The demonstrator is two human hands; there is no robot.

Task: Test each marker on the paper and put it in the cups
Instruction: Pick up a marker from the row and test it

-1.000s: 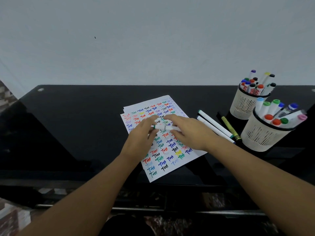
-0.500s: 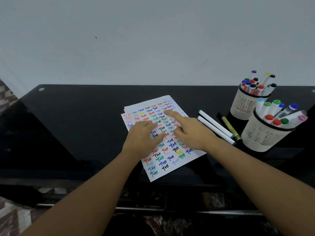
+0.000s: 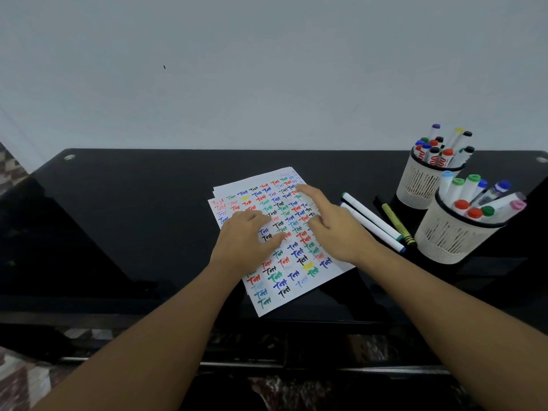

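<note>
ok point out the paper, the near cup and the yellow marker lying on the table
paper [image 3: 284, 298]: head view, bare near corner
near cup [image 3: 444, 235]: head view, slotted wall
yellow marker [image 3: 396, 221]: head view, mid barrel

marker gone from view | left hand [image 3: 247, 235] now flat on paper [image 3: 284, 274] | right hand [image 3: 332, 229] forefinger extended

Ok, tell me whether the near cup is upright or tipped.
Upright. The near cup stands on its base on the table, rim up, with capped markers poking out of the top.
</note>
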